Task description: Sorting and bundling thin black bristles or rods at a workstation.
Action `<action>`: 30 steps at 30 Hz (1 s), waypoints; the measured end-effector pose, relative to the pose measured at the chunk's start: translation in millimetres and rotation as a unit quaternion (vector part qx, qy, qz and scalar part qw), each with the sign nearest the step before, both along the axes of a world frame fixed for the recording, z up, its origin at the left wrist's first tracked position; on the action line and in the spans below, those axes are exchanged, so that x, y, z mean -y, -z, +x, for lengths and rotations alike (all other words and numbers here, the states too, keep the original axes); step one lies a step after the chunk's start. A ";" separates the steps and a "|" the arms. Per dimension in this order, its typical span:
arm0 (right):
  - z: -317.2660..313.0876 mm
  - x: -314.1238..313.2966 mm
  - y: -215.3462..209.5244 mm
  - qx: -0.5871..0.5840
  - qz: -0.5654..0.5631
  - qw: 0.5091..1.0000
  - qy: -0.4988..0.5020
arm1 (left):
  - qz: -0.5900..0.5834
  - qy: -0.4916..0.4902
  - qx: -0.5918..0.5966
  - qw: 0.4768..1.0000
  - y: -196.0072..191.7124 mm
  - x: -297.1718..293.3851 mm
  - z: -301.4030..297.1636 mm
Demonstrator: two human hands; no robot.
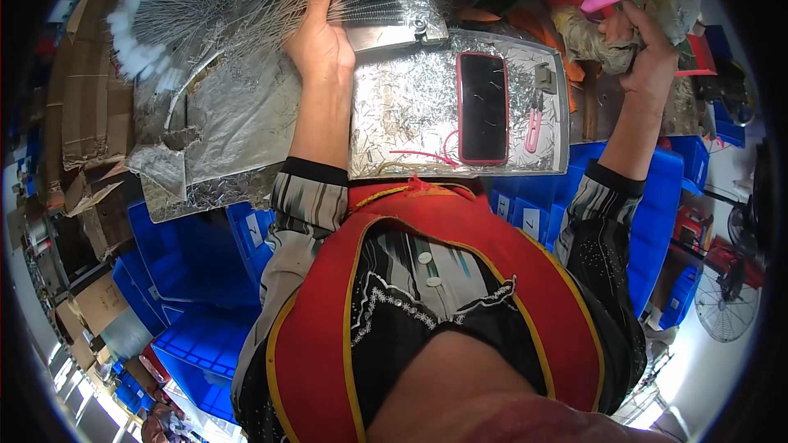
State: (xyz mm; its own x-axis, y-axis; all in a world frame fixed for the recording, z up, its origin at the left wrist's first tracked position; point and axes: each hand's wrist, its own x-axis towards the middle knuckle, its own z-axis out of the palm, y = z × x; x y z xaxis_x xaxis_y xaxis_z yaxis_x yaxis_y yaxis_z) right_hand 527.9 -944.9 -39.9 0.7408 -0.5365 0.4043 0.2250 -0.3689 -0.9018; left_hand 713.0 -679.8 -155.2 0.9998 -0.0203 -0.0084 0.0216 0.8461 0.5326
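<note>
Now my left hand [318, 37] lies open on a fanned bundle of thin silvery wire pins [238, 0]; my right hand [648, 53] grips crumpled clear plastic wrapping [599, 37] above the bench [525, 168].

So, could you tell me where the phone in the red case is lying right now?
In the head view, the phone lies screen-up on the metal tray, right of centre, between the left hand and the small pink snips.
</note>
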 end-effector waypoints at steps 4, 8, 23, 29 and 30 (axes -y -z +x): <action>1.1 -5.1 -4.2 -0.010 0.049 0.999 0.019 | 0.001 -0.018 -0.018 1.000 -3.0 3.1 -0.1; -0.2 0.8 -2.7 -0.005 0.060 0.998 0.012 | 0.017 -0.033 -0.034 0.999 -10.4 5.5 -2.3; -1.6 4.0 0.7 -0.012 0.014 1.000 -0.003 | 0.042 -0.054 -0.042 0.997 -8.4 7.9 5.0; -0.3 -2.7 -1.0 -0.009 0.059 0.998 0.022 | 0.066 -0.004 -0.024 0.998 -5.2 -4.8 6.1; -2.1 2.6 1.5 -0.009 -0.003 1.000 0.004 | 0.113 0.026 0.005 0.993 -2.6 -9.2 5.5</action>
